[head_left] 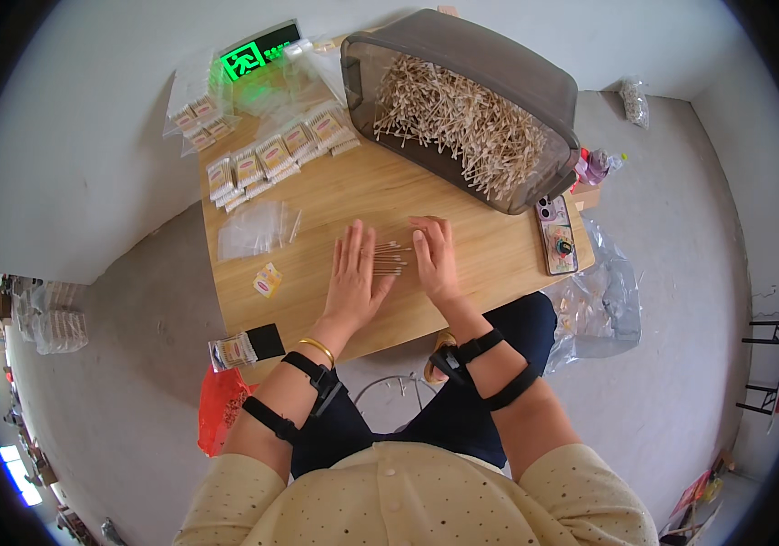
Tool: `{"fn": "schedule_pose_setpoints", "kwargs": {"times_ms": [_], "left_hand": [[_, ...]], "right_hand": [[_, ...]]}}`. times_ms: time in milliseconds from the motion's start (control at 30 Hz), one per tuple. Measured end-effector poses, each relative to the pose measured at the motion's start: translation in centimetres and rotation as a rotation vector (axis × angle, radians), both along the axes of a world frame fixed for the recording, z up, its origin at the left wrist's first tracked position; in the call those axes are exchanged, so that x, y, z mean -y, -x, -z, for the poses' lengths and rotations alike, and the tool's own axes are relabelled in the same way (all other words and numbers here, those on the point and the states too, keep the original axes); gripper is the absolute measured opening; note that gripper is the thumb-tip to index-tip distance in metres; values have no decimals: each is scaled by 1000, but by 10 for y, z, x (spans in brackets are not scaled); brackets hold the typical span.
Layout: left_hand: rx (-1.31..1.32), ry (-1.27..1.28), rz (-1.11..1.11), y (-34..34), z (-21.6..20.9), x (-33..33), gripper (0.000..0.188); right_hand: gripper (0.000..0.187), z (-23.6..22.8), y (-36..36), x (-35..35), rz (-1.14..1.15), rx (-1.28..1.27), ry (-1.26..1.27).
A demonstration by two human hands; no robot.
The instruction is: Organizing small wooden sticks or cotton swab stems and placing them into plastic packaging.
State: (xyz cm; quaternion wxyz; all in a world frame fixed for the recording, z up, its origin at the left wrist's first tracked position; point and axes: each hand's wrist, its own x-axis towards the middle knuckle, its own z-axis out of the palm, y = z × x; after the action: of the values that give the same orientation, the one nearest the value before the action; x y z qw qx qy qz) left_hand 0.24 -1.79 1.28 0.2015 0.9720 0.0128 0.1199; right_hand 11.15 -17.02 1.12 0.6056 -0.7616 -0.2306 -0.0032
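My left hand [353, 273] lies flat on the wooden table, fingers stretched out and side by side, partly covering a small row of cotton swabs [391, 258]. The swabs' tips stick out to the right of it. Just beyond those tips is my right hand [438, 264], its fingers loosely bent and its thumb apart from them; nothing shows in its grasp. To the left of my left hand are small yellow-and-white printed cards [268, 280] and a stack of clear plastic bags [257, 229].
A grey translucent bin [553, 86] tipped on its side holds a heap of cotton swabs [462, 114]. Packed swab bags [275, 155] line the back left, near a lit green sign [244, 62]. A phone [557, 237] lies at the right edge; a red bag [217, 409] hangs below left.
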Motion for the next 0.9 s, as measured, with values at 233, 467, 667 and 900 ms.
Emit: {"fn": "schedule_pose_setpoints", "kwargs": {"times_ms": [233, 467, 667, 900], "left_hand": [[-168, -136, 67, -2, 24, -3, 81], [-129, -92, 23, 2, 14, 2, 80], [-175, -123, 18, 4, 13, 8, 81], [-146, -100, 22, 11, 9, 7, 74]], "right_hand": [[32, 16, 21, -59, -197, -40, -112], [27, 6, -1, -28, -21, -7, -29], [30, -8, -51, 59, 137, 406, 501], [21, -36, -119, 77, 97, 730, 1059]]}}
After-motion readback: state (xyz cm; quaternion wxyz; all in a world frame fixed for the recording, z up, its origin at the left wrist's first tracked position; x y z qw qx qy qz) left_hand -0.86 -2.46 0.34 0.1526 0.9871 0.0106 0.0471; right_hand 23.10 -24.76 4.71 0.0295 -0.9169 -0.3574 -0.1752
